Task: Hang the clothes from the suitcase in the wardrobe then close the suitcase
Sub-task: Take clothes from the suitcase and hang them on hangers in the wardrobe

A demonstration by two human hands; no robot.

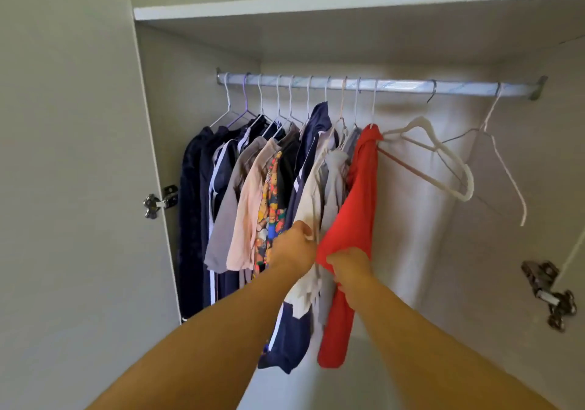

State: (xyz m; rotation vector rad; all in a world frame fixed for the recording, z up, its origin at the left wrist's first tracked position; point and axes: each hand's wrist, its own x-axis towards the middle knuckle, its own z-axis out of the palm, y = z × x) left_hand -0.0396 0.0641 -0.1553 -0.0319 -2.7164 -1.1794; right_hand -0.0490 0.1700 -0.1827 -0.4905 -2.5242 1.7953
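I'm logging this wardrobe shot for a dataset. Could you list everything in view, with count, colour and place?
shelf: one, white, across the top
rail: one, silvery, running side to side under the shelf
hanging clothes: several, navy, grey, peach, cream and patterned, bunched on the rail's left half
red garment: one, red, hung rightmost in that bunch
empty hangers: at least two, white, on the rail's right part
hinges: two, metal, one at the left edge, one at the right
left grip: one, bare hand, against the cream garment beside the red one; hold unclear
right grip: one, bare hand, holding the red garment's lower edge
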